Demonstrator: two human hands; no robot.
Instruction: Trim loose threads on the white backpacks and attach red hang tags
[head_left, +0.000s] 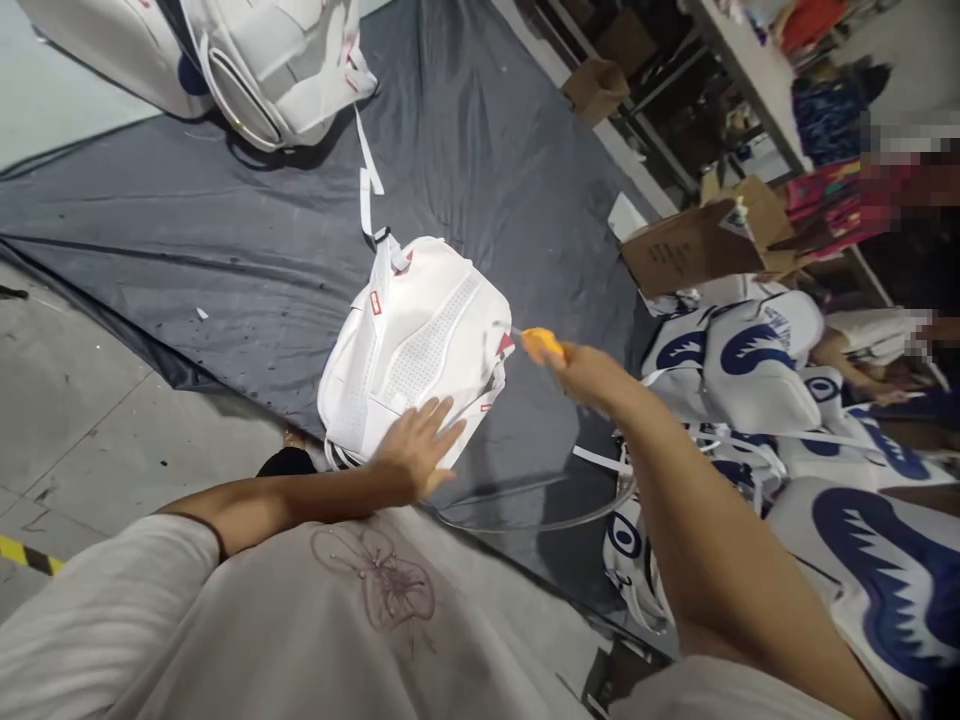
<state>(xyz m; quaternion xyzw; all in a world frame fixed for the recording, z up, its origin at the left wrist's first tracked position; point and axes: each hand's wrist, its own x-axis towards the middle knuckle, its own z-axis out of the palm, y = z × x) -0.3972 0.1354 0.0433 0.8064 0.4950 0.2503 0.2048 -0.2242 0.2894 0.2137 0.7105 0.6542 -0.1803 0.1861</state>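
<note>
A white backpack point(457, 300) lies on the dark grey sheet, its padded back panel and shoulder straps facing up. My left hand point(420, 445) rests on the backpack's near end with its fingers spread. In my right hand point(589, 375) is an orange air blow gun point(541, 345), gripped at the right side of the backpack. Its thin nozzle points left over the backpack's edge, blurred. I cannot tell whether the nozzle touches the fabric. A white strap with a black buckle point(382, 235) trails from the backpack's far end.
More white backpacks point(292, 60) stand at the far left. Several backpacks with blue shark-mouth prints point(765, 350) are piled at right, near another person's arm. A clear hose point(555, 525) curves across the near grey sheet point(247, 210). Cardboard boxes point(690, 250) and shelving stand beyond.
</note>
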